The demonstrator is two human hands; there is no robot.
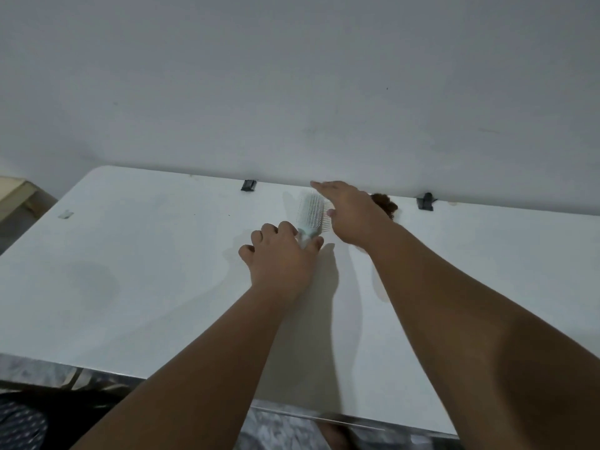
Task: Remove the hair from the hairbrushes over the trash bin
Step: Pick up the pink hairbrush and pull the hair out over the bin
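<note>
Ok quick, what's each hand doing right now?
Left hand: closed around the handle of the pale green hairbrush.
Right hand: open and flat, holding nothing, beside the brush head.

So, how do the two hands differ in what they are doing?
The left hand is curled shut around the handle of the brush; the right hand is open and flat, holding nothing. The left hand sits nearer the person, below the bristles; the right hand reaches farther, beside the brush head. Both are bare and over the white table.

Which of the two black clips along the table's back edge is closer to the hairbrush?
The left black clip, just left of the pale hairbrush. The right black clip sits farther off, beyond the right hand.
</note>
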